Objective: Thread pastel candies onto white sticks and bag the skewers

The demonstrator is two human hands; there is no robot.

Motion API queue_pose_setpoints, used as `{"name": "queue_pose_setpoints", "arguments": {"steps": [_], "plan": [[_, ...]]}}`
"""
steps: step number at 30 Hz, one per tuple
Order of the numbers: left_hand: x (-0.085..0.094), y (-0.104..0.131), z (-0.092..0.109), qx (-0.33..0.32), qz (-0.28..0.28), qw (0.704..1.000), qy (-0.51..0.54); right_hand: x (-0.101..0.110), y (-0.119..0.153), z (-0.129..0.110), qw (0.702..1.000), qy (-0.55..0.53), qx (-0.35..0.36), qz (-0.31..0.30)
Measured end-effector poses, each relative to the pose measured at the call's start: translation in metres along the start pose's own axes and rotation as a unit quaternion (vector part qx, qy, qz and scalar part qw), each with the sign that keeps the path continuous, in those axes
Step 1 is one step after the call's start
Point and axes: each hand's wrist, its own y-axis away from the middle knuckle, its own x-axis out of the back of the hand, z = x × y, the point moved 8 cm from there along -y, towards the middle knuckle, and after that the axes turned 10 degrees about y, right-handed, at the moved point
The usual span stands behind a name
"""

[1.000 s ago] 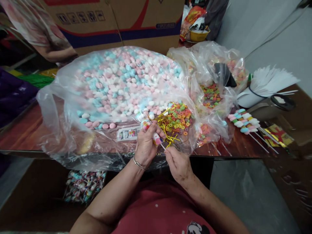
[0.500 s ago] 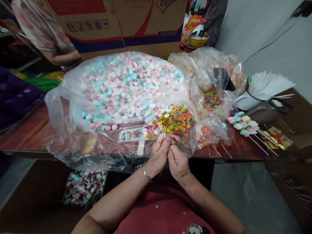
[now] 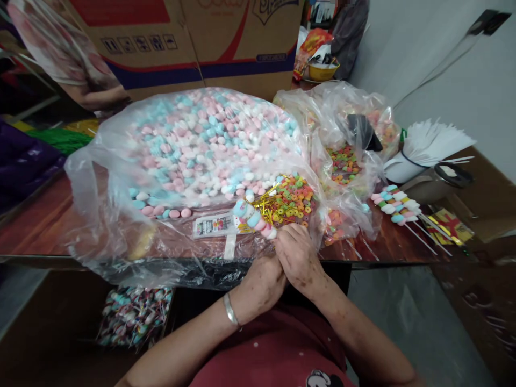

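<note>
A marshmallow skewer [image 3: 253, 217] in blue, white and pink points up and left from my two closed hands, seemingly inside a clear printed wrapper. My right hand [image 3: 300, 259] is wrapped round its lower end, just under the lowest marshmallow. Below and touching it, my left hand [image 3: 263, 282] is closed too, its fingers curled out of sight; the stick is hidden in the hands. Gold twist ties [image 3: 264, 207] and ring-shaped gummies [image 3: 296, 196] lie just beyond the skewer. Flat printed wrappers [image 3: 213, 224] lie to its left.
A big clear bag of marshmallows [image 3: 193, 140] covers the table's middle. At right are bags of gummy rings [image 3: 342, 161], finished skewers [image 3: 397, 204] and a mug of white sticks [image 3: 403, 167]. A box of wrapped skewers [image 3: 135, 317] stands below left. Another person's arm [image 3: 100, 97] shows behind.
My hands have shifted from a fingertip pinch to closed grips, with the left hand lower and nearer my body. The skewer's marshmallows show more fully; the view has shifted slightly.
</note>
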Motion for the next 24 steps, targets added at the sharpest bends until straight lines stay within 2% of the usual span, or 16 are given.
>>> {"name": "queue_pose_setpoints", "arguments": {"steps": [2, 3, 6, 8, 9, 12, 14, 16, 18, 20, 22, 24], "plan": [[-0.002, 0.005, 0.019, 0.004, -0.088, 0.994, -0.066, -0.003, 0.004, 0.001, 0.999, 0.039, 0.025, -0.004], [0.001, 0.006, 0.028, 0.003, -0.11, 0.99, -0.092, -0.004, 0.006, -0.001, 0.997, 0.051, 0.049, -0.007], [0.026, -0.002, 0.058, -0.081, -0.076, 0.969, -0.222, -0.003, 0.011, -0.014, 0.991, 0.051, 0.127, -0.013], [0.031, -0.011, 0.052, -0.066, -0.127, 0.948, -0.283, -0.002, 0.012, -0.022, 0.986, 0.052, 0.158, -0.015], [0.031, -0.015, 0.042, -0.038, -0.179, 0.942, -0.282, -0.002, 0.012, -0.026, 0.984, 0.056, 0.167, -0.016], [0.028, -0.016, 0.012, 0.053, -0.333, 0.921, -0.196, 0.002, 0.014, -0.034, 0.981, 0.06, 0.186, -0.005], [0.027, -0.014, 0.0, 0.086, -0.388, 0.905, -0.15, 0.003, 0.016, -0.036, 0.981, 0.059, 0.187, -0.005], [0.026, -0.012, -0.005, 0.093, -0.4, 0.899, -0.152, 0.002, 0.019, -0.034, 0.981, 0.054, 0.184, -0.031], [0.026, -0.012, -0.003, 0.066, -0.38, 0.903, -0.187, -0.003, 0.022, -0.029, 0.979, 0.037, 0.18, -0.085], [0.023, -0.011, 0.005, 0.007, -0.36, 0.903, -0.234, -0.011, 0.026, -0.024, 0.969, -0.009, 0.182, -0.168], [0.016, -0.006, 0.016, -0.06, -0.352, 0.888, -0.288, -0.017, 0.031, -0.018, 0.949, -0.077, 0.168, -0.256], [0.011, 0.0, 0.026, -0.124, -0.333, 0.866, -0.351, -0.021, 0.032, -0.009, 0.924, -0.171, 0.1, -0.326]]}}
